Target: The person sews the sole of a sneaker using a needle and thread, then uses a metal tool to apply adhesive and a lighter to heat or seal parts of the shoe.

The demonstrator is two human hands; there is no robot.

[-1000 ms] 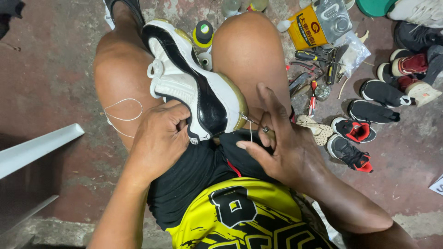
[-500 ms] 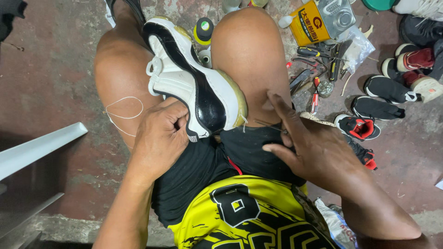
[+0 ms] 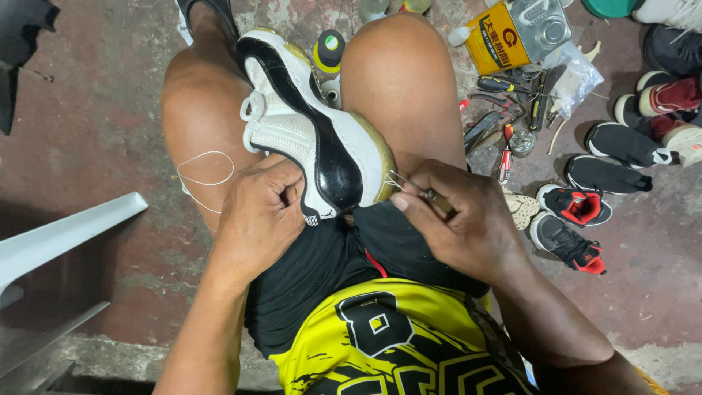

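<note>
- Pinching a thin stitching tool (image 3: 431, 196), the right hand (image 3: 468, 230) has its fingers (image 3: 409, 201) closed on it at the toe of the white-and-black sneaker (image 3: 311, 132).
- Clamping the sneaker's heel, the left hand (image 3: 259, 219) is steadying it between the bare knees.
- Slipping off the glossy toe, the point is likely jabbing a thigh or finger.
- Trailing loose over the left thigh, the white thread (image 3: 205, 170) is risking a snag.

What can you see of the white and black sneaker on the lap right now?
The sneaker is white mesh with a glossy black band along its side, white laces and a yellowed sole edge at the heel. It lies tilted between the person's bare thighs, heel toward the body. The left hand clasps its heel from the side; the right hand holds a thin awl-like tool against the sole edge. A pale thread loops over the thigh beside it.
</note>
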